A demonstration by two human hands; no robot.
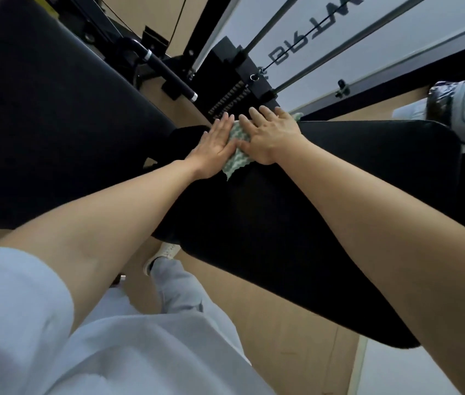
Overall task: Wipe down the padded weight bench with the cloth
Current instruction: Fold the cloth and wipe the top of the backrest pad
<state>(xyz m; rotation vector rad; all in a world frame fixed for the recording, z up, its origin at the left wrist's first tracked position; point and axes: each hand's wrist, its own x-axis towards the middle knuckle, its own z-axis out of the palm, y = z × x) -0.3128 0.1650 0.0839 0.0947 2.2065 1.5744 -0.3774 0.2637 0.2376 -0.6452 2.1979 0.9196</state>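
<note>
Tan gym flooring (291, 317) runs under a black padded weight bench (296, 223), whose seat pad stretches from the person's body out to both hands. Beyond the fingertips stands a cable machine with a black weight stack (227, 89) and chrome guide rods (336, 55); a second black pad (40, 115) lies off to the left of the left hand.

A green-and-white patterned cloth (238, 151) lies flat on the bench's far end, pinned beneath both palms. The left hand (215, 148) is spread open, fingers straight and together, pressing down on the cloth's left part; it grips nothing. The right hand (271, 135) is likewise flat and open, fingers extended toward the weight stack, covering the cloth's right part. A strip of cloth shows between the two hands, and a corner pokes out toward the person, just behind the heels of the hands. A small bit of cloth also shows past the right hand's outer edge. Both bare forearms reach out from light grey sleeves (17, 309).
</note>
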